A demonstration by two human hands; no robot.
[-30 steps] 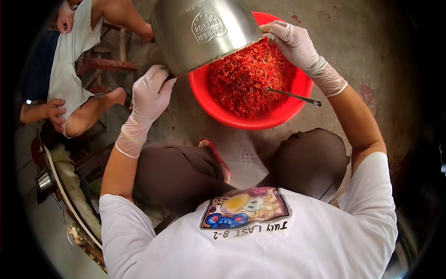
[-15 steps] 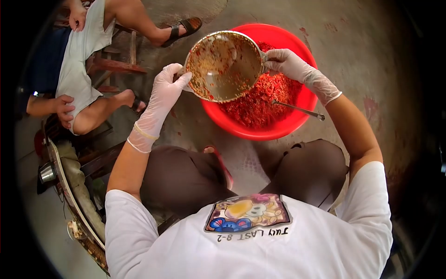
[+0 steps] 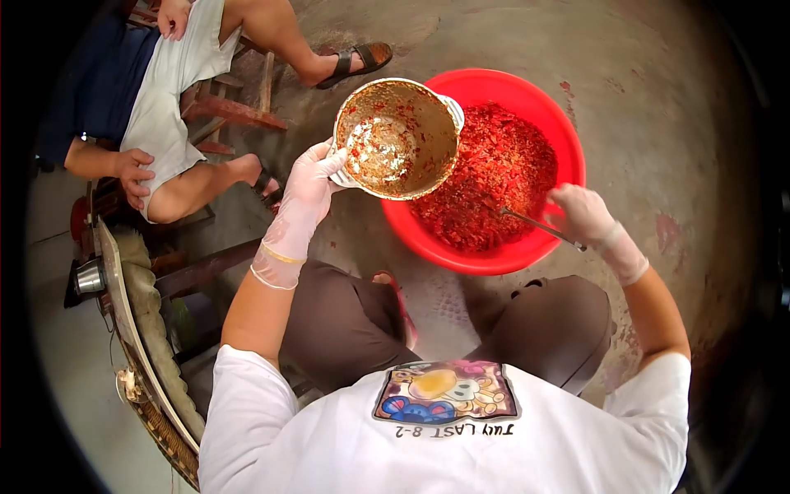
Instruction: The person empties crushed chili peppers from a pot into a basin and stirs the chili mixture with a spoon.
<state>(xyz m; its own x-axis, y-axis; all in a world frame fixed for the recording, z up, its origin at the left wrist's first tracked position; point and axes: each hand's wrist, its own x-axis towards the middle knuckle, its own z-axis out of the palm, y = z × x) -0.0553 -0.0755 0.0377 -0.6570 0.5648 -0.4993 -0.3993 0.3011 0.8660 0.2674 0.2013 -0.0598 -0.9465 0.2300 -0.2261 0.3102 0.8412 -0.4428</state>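
My left hand (image 3: 317, 177), in a thin clear glove, is closed on the side handle of a metal pot (image 3: 395, 136). The pot is tilted so its inside shows, smeared with red and yellowish bits. It is held over the left edge of a red plastic basin (image 3: 576, 136) filled with chopped red chili (image 3: 502, 177). A metal spoon (image 3: 547, 230) leans in the basin, its handle sticking out past the rim. Right beside that handle is my gloved right hand (image 3: 588, 218), slightly blurred, with thumb and fingers apart and nothing seen between them.
Another person (image 3: 177, 115) sits at the upper left, one sandal (image 3: 354, 62) near the pot. Wooden stool legs (image 3: 239, 107) stand beneath them. At the lower left are a round woven tray edge (image 3: 156, 420) and a metal cup (image 3: 89, 276). Concrete floor surrounds the basin.
My right hand has let go of the pot's far handle and moved down to the spoon handle. The pot, now in my left hand alone, has turned so its bottom shows inside.
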